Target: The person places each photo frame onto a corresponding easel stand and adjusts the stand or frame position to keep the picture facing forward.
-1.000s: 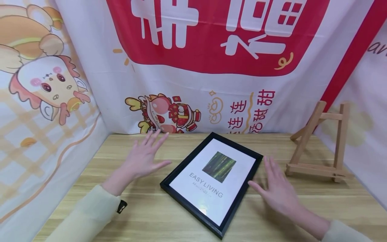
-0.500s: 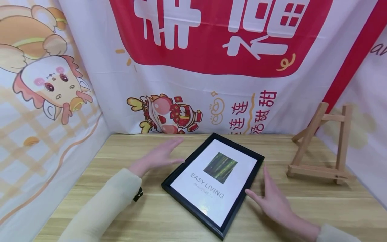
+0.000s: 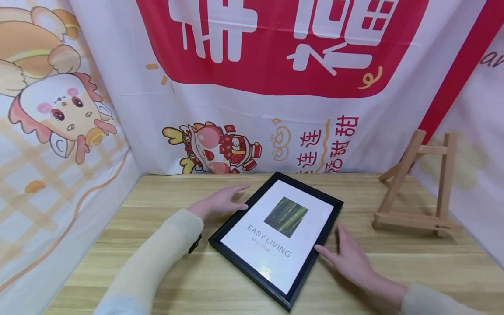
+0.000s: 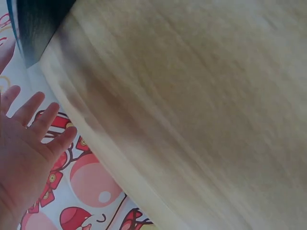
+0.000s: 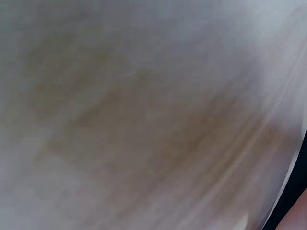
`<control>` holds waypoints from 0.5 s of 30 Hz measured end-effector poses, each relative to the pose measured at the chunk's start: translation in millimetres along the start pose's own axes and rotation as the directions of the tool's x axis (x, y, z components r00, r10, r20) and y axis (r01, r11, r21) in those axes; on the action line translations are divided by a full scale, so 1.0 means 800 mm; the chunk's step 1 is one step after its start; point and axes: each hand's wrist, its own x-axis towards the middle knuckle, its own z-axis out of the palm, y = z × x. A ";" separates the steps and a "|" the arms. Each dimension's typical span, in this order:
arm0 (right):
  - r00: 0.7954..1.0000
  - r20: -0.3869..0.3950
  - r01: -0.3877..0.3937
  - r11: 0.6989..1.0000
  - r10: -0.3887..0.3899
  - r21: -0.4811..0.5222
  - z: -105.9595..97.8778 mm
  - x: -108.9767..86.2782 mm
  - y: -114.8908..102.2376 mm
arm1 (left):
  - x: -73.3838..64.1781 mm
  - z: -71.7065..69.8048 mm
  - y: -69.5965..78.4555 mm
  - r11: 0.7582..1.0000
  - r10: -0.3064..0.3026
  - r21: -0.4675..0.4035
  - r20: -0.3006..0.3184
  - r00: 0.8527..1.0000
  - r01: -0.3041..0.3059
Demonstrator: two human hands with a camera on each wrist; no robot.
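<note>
A black picture frame lies flat and slanted on the wooden table in the head view. Its white sheet carries a dark green picture and the words "EASY LIVING". By its upper left side is my left hand, the thumb at the border; contact is unclear. In the left wrist view that hand has its fingers spread, below a dark corner of the frame. My right hand is beside the right side, its thumb tip at the border and its fingers extended. The right wrist view is mostly blurred surface.
A small wooden easel stands at the right of the table. Printed white and red cloth hangs behind the table's back edge, with more patterned cloth along the left side.
My left hand has moved right to the frame's left side. The right hand has shifted slightly left and down, closer to the right border. Frame and easel have stayed in place.
</note>
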 end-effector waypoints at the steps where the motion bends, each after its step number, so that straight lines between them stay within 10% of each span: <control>1: 1.000 0.000 0.002 1.000 -0.002 -0.001 0.001 0.001 -0.001 | 0.003 0.002 -0.001 1.000 0.003 0.002 0.007 1.000 -0.003; 15: 0.984 0.134 -0.115 0.993 0.114 0.000 0.009 0.008 -0.006 | 0.015 0.012 0.000 0.999 -0.042 -0.032 0.056 0.998 0.044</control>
